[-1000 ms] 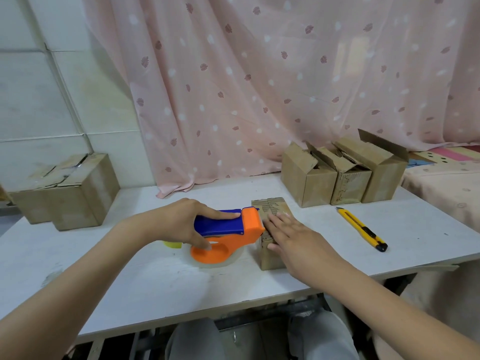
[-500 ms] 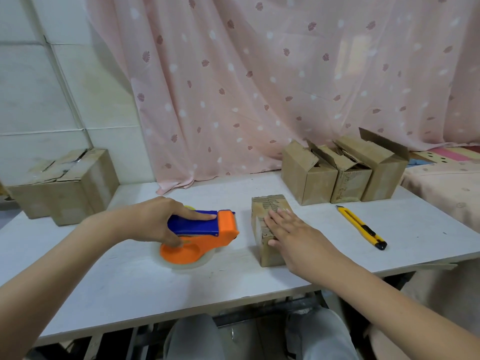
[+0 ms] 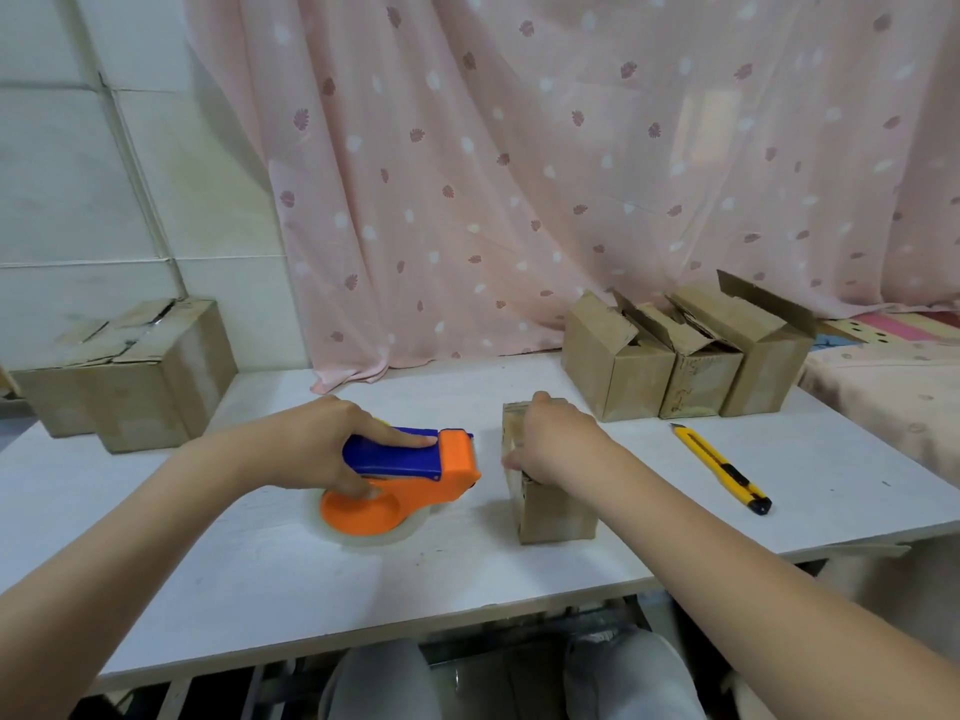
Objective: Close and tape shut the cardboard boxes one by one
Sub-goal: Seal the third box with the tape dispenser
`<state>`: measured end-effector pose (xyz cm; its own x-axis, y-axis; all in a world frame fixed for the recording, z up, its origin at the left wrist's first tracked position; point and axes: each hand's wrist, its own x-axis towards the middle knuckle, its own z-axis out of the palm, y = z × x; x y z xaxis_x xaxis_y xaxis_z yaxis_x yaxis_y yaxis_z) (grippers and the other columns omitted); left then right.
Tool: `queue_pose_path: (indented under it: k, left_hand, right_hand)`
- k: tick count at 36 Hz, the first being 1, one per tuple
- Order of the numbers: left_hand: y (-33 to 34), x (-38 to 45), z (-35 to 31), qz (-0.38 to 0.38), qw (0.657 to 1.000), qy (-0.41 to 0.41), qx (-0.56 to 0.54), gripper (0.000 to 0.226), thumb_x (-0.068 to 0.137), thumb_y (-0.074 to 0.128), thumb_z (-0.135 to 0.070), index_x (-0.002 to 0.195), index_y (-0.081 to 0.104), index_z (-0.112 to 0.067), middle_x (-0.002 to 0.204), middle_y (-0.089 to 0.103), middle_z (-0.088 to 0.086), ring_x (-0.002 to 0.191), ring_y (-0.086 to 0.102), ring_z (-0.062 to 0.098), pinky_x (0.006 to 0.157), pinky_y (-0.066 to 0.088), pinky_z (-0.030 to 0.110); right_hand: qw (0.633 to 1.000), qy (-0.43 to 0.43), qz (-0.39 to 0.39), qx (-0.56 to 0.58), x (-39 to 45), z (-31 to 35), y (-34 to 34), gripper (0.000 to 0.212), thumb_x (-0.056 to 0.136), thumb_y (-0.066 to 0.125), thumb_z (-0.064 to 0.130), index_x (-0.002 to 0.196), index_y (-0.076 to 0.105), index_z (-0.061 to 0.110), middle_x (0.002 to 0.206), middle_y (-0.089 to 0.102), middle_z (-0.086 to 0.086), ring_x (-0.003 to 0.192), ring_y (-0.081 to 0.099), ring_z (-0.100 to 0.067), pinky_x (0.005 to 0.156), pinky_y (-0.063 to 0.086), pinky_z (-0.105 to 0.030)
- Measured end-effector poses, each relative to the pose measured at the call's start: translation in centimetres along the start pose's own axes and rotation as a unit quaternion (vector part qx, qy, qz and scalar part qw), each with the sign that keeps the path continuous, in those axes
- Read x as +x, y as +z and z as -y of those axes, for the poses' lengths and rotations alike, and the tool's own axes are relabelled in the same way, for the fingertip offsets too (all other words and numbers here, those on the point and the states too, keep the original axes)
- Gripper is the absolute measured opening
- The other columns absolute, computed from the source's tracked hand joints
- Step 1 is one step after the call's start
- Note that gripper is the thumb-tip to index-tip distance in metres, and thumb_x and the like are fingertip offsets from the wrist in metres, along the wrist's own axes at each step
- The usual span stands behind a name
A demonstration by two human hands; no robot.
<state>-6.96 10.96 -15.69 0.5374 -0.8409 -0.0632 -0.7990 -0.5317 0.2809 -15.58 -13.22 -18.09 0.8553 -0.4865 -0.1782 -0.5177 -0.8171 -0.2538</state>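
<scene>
The left hand [image 3: 317,444] gripped the blue handle of the orange plastic tape dispenser [image 3: 410,480], which lay on the white table [image 3: 260,574] just beside the small brown cardboard box [image 3: 550,511], at its nine o'clock. The right hand [image 3: 556,439] grasped that box from above, fingers curled over its top. At the box's one o'clock stood three open cardboard boxes [image 3: 685,356] in a row; a yellow utility knife [image 3: 719,467] lay at three o'clock.

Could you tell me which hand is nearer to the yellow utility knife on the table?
The right hand: it grips the small box just left of the yellow utility knife. The left hand is farther left, holding the tape dispenser.
</scene>
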Motion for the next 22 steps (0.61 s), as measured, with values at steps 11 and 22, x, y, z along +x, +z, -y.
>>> queue_pose_path:
  k: [11,22]
  left_hand:
    - [-0.1,0.4,-0.4,0.024,1.000,-0.013,0.007,0.068,0.080,0.076,-0.038,0.117,0.039,-0.082,0.095,0.061,-0.011,0.084,0.057,0.014,0.074,0.047,0.026]
    - [0.7,-0.8,-0.1,-0.005,0.998,0.008,-0.058,0.080,0.082,0.074,-0.024,0.123,0.034,-0.081,0.098,0.059,-0.017,0.078,0.052,0.008,0.066,0.041,0.015]
  right_hand:
    - [0.996,-0.006,0.072,-0.045,-1.1,0.5,-4.2,0.063,0.083,0.070,0.045,0.125,0.045,0.006,0.097,0.057,-0.006,0.081,0.058,-0.027,0.061,0.045,-0.029]
    - [0.942,0.008,0.148,0.302,0.1,-4.8,-3.7,0.045,0.073,0.082,0.036,0.096,0.060,0.005,0.076,0.058,-0.009,0.059,0.057,-0.028,0.061,0.058,-0.041]
